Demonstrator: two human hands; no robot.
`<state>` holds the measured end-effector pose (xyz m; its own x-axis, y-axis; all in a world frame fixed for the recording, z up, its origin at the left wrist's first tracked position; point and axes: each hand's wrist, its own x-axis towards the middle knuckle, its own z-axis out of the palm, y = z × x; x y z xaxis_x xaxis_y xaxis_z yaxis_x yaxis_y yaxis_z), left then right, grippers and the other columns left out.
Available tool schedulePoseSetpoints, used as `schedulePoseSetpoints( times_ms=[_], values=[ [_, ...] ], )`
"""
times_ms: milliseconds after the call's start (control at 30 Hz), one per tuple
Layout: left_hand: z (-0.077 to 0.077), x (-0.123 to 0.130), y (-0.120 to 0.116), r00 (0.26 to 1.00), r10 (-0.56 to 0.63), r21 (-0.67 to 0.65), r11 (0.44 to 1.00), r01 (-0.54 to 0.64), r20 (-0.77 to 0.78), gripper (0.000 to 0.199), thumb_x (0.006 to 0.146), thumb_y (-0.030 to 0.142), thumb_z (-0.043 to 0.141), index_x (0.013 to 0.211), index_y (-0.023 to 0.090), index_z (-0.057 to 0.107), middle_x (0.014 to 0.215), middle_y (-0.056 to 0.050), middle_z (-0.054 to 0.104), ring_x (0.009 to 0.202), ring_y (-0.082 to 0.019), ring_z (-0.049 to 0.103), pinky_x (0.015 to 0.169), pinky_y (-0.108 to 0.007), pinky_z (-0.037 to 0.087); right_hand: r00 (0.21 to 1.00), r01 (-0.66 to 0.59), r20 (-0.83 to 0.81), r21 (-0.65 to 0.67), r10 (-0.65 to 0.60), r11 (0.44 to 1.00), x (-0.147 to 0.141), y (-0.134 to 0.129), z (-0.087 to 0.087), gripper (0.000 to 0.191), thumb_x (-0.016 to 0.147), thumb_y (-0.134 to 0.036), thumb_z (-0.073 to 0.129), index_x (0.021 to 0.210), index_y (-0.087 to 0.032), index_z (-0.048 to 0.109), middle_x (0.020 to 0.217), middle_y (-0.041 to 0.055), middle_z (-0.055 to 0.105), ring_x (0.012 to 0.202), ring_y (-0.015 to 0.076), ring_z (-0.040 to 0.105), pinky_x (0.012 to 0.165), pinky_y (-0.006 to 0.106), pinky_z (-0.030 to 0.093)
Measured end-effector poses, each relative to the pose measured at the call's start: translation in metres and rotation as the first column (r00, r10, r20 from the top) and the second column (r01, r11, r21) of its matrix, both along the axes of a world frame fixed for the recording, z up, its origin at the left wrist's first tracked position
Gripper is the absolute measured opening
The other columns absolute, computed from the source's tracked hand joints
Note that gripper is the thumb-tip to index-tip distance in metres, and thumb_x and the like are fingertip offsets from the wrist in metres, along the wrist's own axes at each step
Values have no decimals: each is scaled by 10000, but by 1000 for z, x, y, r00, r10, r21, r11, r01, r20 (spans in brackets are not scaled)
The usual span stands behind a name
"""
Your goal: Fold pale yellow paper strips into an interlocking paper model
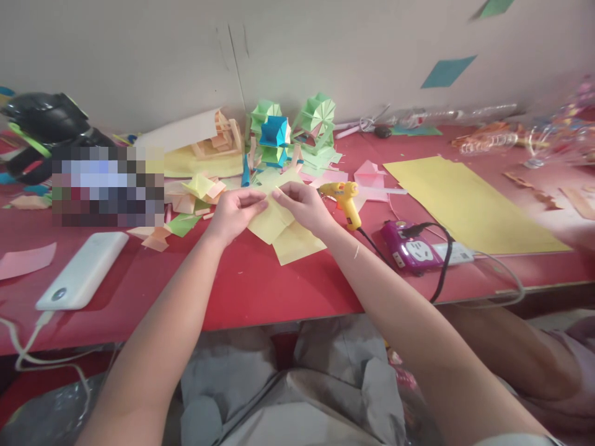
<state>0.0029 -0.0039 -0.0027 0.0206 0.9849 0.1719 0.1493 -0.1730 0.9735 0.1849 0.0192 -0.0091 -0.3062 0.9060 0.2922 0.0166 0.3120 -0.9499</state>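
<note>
Fingers (pixel 251 196) of your left hand (pixel 232 215) and right hand (pixel 304 205) pinch pale yellow paper (pixel 272 214), mid-table in front of you. Thin, straight-edged, overlapping sheets, corners splayed; can't tell which layer you're gripping. Red table (pixel 288 297) shows between the sheets and its front edge. Yellow glue gun (pixel 344 201) just beside your right hand; blue-and-green paper model (pixel 274 133) stands behind, near both hands.

- Pale yellow, straight-edged paper sheets (pixel 267 226) overlap at differing angles, flat on the red worktop (pixel 279 294).
- One sheet's corner points toward the worktop's near edge; another reaches under the right hand (pixel 302 205).
- Between both hands' fingertips, the yellow paper is partly hidden, its folds unclear.
</note>
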Motion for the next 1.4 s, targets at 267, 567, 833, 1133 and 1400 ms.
schedulePoseSetpoints(
  times_ms=[267,567,833,1133,1400],
  values=[
    [-1,0,-2,1000,-6,-48,999,6,8,359,676,470,884,892,194,806,933,-90,804,923,-272,746,851,-397,598,998,65,15,45,-66,997,0,0,-1,575,729,-754,707,724,-194,580,681,3,582,644,121,480,572,277,374],
    [-1,-3,0,997,74,0,997,-74,38,380,618,429,921,887,190,798,939,-82,803,931,-267,745,887,-403,596,996,45,78,51,-49,998,7,-1,6,571,755,-745,685,739,-174,663,680,10,600,650,125,482,589,275,384],
    [-3,0,1,999,36,26,999,-37,31,380,618,477,918,835,193,787,916,-83,802,905,-264,745,843,-377,596,986,42,158,89,-56,995,3,-5,7,528,774,-688,712,713,-166,670,654,5,591,622,114,447,572,276,352],
    [3,-2,-2,1000,-26,15,1000,26,-6,408,657,515,886,877,189,779,942,-89,797,929,-261,733,857,-366,581,974,18,222,100,-40,995,5,-2,1,466,824,-623,706,740,-165,698,693,21,638,649,124,505,600,278,395],
    [3,-5,0,995,101,49,994,-101,3,357,669,493,878,812,188,761,853,-66,781,826,-229,716,771,-333,572,989,-60,134,-2,59,998,4,1,-3,366,846,-525,710,786,-165,685,709,26,640,650,133,576,613,285,485]
  ],
)
